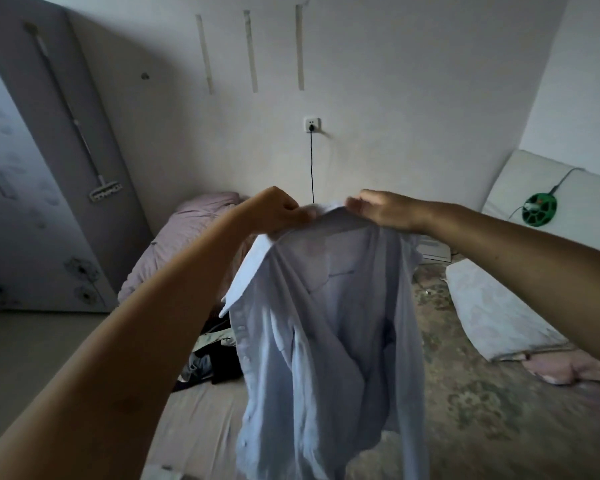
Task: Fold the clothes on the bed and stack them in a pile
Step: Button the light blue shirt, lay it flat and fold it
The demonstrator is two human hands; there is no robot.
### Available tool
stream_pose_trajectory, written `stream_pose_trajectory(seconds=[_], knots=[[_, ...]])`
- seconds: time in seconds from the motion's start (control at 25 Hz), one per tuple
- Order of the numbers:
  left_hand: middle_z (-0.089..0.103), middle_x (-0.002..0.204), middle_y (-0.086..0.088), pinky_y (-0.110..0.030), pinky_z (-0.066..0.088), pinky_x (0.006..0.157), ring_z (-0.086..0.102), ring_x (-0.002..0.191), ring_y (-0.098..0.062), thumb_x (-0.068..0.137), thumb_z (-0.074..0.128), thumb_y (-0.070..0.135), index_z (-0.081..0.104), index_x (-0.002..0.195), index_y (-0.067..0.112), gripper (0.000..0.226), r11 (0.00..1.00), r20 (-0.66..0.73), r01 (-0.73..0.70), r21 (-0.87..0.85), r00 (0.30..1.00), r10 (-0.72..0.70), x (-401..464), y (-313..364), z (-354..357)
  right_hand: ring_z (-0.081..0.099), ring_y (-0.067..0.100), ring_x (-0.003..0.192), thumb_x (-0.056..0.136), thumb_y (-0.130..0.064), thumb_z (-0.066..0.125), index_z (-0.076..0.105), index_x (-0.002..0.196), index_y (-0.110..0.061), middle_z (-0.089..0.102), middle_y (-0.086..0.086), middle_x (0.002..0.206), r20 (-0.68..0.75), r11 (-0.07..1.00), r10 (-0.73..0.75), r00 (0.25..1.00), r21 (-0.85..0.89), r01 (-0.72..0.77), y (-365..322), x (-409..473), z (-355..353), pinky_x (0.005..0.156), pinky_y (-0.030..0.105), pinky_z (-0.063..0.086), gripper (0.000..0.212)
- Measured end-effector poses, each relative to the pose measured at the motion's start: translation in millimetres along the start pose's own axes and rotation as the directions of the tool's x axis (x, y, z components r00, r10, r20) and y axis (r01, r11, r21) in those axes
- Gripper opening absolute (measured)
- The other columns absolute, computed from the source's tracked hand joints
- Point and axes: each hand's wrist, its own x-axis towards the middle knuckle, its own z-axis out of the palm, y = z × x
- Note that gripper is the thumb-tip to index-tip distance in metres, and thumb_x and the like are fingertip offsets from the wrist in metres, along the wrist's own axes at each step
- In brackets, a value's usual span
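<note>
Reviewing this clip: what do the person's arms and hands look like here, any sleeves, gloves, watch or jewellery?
Both forearms are bare right up to the frame edges, with no sleeve in view. The left hand and right hand are ungloved. No watch, bracelet or ring shows on either wrist or on the visible fingers. No markings or tattoos can be made out in the dim light.

A pale blue button-up shirt (pixel 326 341) hangs in the air over the bed (pixel 471 403), gripped at its top edge by both hands, collar just below the left grip. Its button placket runs down the left side. Below and left of the grips lies a dark heap of clothes (pixel 212 358), apparently unfolded.
</note>
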Motion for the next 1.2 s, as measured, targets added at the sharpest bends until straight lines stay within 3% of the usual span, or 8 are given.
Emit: stream_pose_trajectory(seconds=[0.16, 0.32, 0.52, 0.84, 1.0, 1.04, 1.12, 1.2], knots=[[0.04, 0.059, 0.003, -0.015, 0.029, 0.046, 0.035, 0.058, -0.012, 0.085, 0.069, 0.03, 0.048, 0.063, 0.014, 0.034, 0.985, 0.133, -0.076, 0.153, 0.99, 0.055, -11.2, -5.6, -5.9, 0.053, 0.022, 0.1, 0.096, -0.03, 0.053, 0.056, 0.107, -0.01, 0.058, 0.005, 0.104, -0.008, 0.979, -0.109, 0.994, -0.172, 0.106, -9.4, -2.4, -9.8, 0.076, 0.029, 0.036, 0.024], [0.055, 0.076, -0.003, -0.018, 0.035, 0.059, 0.046, 0.073, -0.014, 0.082, 0.073, 0.025, 0.065, 0.088, 0.005, 0.023, 0.988, 0.143, -0.107, 0.111, 0.986, 0.091, -8.6, -8.1, -14.0, 0.05, 0.018, 0.091, 0.09, -0.027, 0.063, 0.058, 0.104, -0.013, 0.057, 0.002, 0.097, -0.021, 0.946, -0.156, 0.987, -0.29, 0.144, -20.5, -7.2, -23.2, 0.071, 0.027, 0.032, 0.021], [0.043, 0.061, 0.003, -0.025, 0.03, 0.055, 0.038, 0.061, -0.011, 0.082, 0.071, 0.039, 0.049, 0.061, 0.017, 0.038, 0.995, 0.07, -0.04, 0.097, 0.997, 0.033, -3.6, -4.8, -14.0, 0.047, 0.025, 0.08, 0.091, -0.029, 0.061, 0.051, 0.102, -0.008, 0.05, 0.008, 0.086, -0.069, 0.859, -0.104, 0.992, -0.508, 0.055, -22.9, -13.5, -37.5, 0.066, 0.032, 0.032, 0.026], [0.05, 0.064, -0.003, -0.026, 0.036, 0.066, 0.045, 0.059, -0.015, 0.092, 0.045, 0.055, 0.053, 0.065, 0.012, 0.051, 0.98, -0.045, 0.156, -0.124, 0.986, -0.162, -6.3, 15.5, -16.3, 0.055, 0.028, 0.1, 0.089, -0.014, 0.06, 0.062, 0.097, -0.014, 0.061, 0.007, 0.099, -0.197, 0.95, -0.078, 0.977, -0.311, 0.013, 1.0, -13.4, -46.3, 0.075, 0.034, 0.038, 0.008], [0.046, 0.062, -0.006, -0.024, 0.037, 0.057, 0.042, 0.055, -0.016, 0.093, 0.054, 0.044, 0.047, 0.058, 0.011, 0.049, 0.978, -0.123, 0.131, -0.162, 0.981, -0.152, -2.8, 39.4, -12.7, 0.05, 0.028, 0.1, 0.093, -0.024, 0.053, 0.054, 0.097, -0.01, 0.053, 0.012, 0.1, -0.499, 0.945, 0.174, 0.849, -0.157, -0.286, -4.0, -4.9, -17.4, 0.079, 0.036, 0.039, 0.015], [0.046, 0.06, -0.006, -0.023, 0.037, 0.051, 0.042, 0.053, -0.015, 0.093, 0.056, 0.041, 0.048, 0.058, 0.01, 0.047, 0.975, -0.123, 0.129, -0.183, 0.98, -0.153, -1.1, 44.9, -11.2, 0.053, 0.028, 0.086, 0.095, -0.033, 0.05, 0.053, 0.091, -0.006, 0.053, 0.014, 0.09, -0.396, 0.939, 0.344, 0.851, 0.124, -0.321, -17.0, -5.0, -11.6, 0.071, 0.034, 0.042, 0.027], [0.057, 0.07, -0.007, -0.02, 0.04, 0.053, 0.049, 0.06, -0.015, 0.091, 0.06, 0.037, 0.065, 0.073, 0.006, 0.036, 0.98, -0.064, 0.112, -0.162, 0.99, -0.124, 1.4, 57.7, -3.9, 0.056, 0.027, 0.07, 0.098, -0.05, 0.036, 0.052, 0.086, 0.002, 0.056, 0.016, 0.079, 0.142, 0.628, 0.5, 0.854, 0.62, -0.471, -39.6, -5.3, -5.7, 0.057, 0.031, 0.05, 0.056], [0.063, 0.079, -0.005, -0.023, 0.043, 0.065, 0.053, 0.073, -0.015, 0.089, 0.061, 0.03, 0.07, 0.091, 0.004, 0.028, 0.96, 0.023, 0.093, -0.263, 0.996, -0.091, -1.3, 71.3, 8.3, 0.058, 0.027, 0.075, 0.098, -0.052, 0.033, 0.052, 0.088, 0.006, 0.059, 0.017, 0.084, 0.388, 0.422, 0.422, 0.819, 0.716, -0.556, -45.6, -8.1, -4.4, 0.058, 0.031, 0.055, 0.062]])
